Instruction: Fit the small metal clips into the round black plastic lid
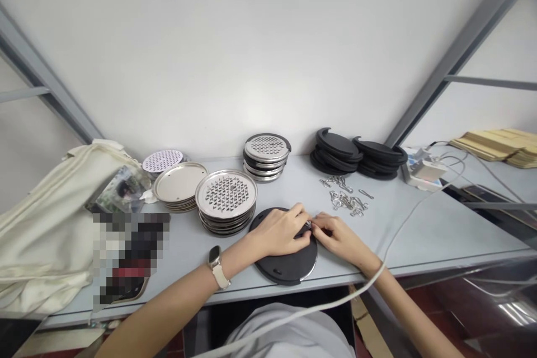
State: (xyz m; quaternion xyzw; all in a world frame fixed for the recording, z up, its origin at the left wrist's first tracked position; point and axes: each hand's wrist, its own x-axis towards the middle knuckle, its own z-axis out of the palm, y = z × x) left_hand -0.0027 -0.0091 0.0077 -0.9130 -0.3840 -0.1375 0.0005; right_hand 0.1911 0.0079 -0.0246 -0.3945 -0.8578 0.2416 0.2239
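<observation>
A round black plastic disc (289, 265) lies on the table's front part, with a thin metal edge showing at its lower right. My left hand (285, 232) rests across the disc, its fingers curled toward the right rim. There a small shiny metal wire clip (308, 225) shows between the fingertips of both hands. My right hand (338, 238) pinches at the rim from the right, wrist low over the table. The fingers partly hide the clip, so its seating on the disc is unclear. Similar loose metal wire clips (348, 202) lie behind my right hand.
Left of the disc stand a stack of metal grater plates (226, 196) and a stack of plain metal discs (180, 182). Behind are assembled graters (267, 148) and stacked black rings (335, 151). A white cable (403, 229) crosses over my right forearm. Cream cloth (84, 190) lies left.
</observation>
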